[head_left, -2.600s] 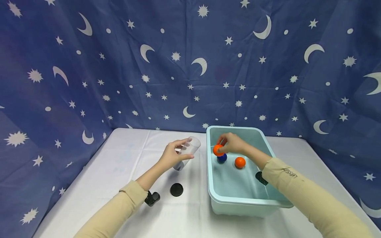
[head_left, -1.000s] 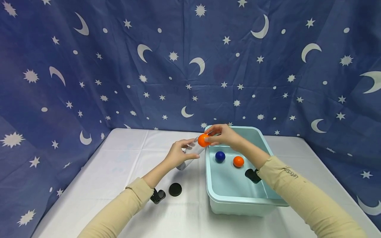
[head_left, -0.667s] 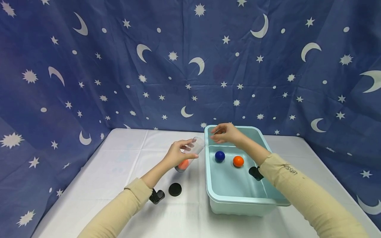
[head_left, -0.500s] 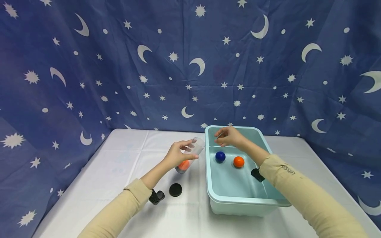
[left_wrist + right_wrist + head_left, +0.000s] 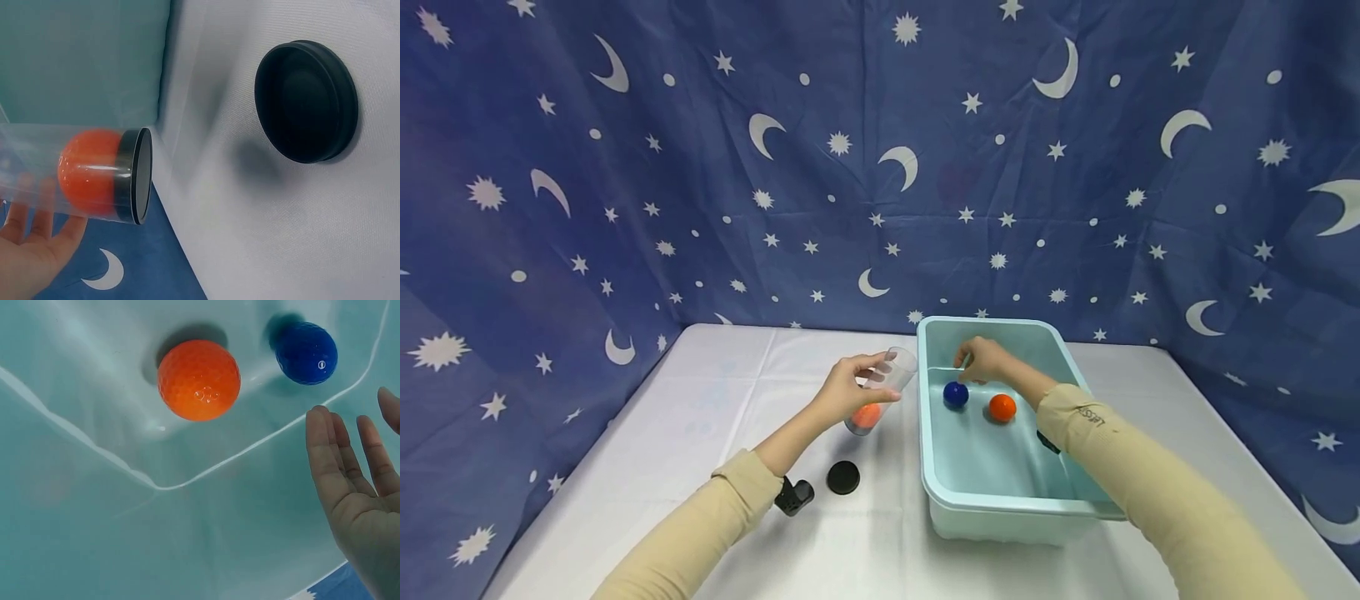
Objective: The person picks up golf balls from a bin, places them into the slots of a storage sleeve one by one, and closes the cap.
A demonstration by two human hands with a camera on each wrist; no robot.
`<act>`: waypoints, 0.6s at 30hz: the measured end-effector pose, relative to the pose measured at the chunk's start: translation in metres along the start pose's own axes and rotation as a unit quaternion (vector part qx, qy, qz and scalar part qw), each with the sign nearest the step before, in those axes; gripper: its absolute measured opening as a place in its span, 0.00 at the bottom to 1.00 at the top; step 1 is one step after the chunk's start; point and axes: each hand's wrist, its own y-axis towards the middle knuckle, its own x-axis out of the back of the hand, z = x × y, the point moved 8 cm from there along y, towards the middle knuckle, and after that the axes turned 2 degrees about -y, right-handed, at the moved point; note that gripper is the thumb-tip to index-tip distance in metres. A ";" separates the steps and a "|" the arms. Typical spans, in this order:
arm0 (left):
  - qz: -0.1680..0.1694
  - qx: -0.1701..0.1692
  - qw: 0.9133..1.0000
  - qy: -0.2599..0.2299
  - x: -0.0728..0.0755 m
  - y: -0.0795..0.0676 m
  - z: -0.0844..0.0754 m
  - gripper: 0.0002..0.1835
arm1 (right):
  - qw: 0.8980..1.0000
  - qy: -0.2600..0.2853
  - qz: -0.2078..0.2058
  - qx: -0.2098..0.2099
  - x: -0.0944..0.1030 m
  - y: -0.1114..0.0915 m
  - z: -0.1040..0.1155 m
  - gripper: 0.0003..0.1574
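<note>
My left hand [image 5: 842,390] grips a clear plastic tube [image 5: 889,375], tilted with its open mouth toward the bin. At the tube's dark-capped bottom end rests an orange golf ball [image 5: 90,172]. My right hand [image 5: 988,360] is inside the pale teal bin [image 5: 928,442], holding nothing. Its fingers are spread just above the blue golf ball [image 5: 306,353]; in the right wrist view a gap shows between them. A second orange golf ball [image 5: 199,380] lies beside the blue one on the bin floor.
A round black lid [image 5: 306,100] lies hollow side up on the white-covered table [image 5: 715,417], left of the bin. A blue curtain [image 5: 820,183] with moons and stars hangs behind. Black wrist cameras [image 5: 796,497] are on both arms.
The right hand brought an orange golf ball from the bin to the tube and let it drop in. It has since moved back and down into the bin, near the blue ball.
</note>
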 end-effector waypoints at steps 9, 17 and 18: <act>0.004 0.007 1.000 -0.013 0.002 -0.003 -0.002 0.33 | 1.000 -0.027 0.001 -0.004 -0.011 0.012 -0.002 0.15; 0.000 -0.005 1.000 -0.003 0.001 -0.001 0.000 0.33 | 0.996 -0.078 0.010 -0.031 -0.021 0.018 -0.007 0.17; -0.002 -0.008 1.000 -0.003 0.002 -0.001 0.000 0.33 | 0.996 -0.080 0.011 -0.035 -0.022 0.019 -0.008 0.17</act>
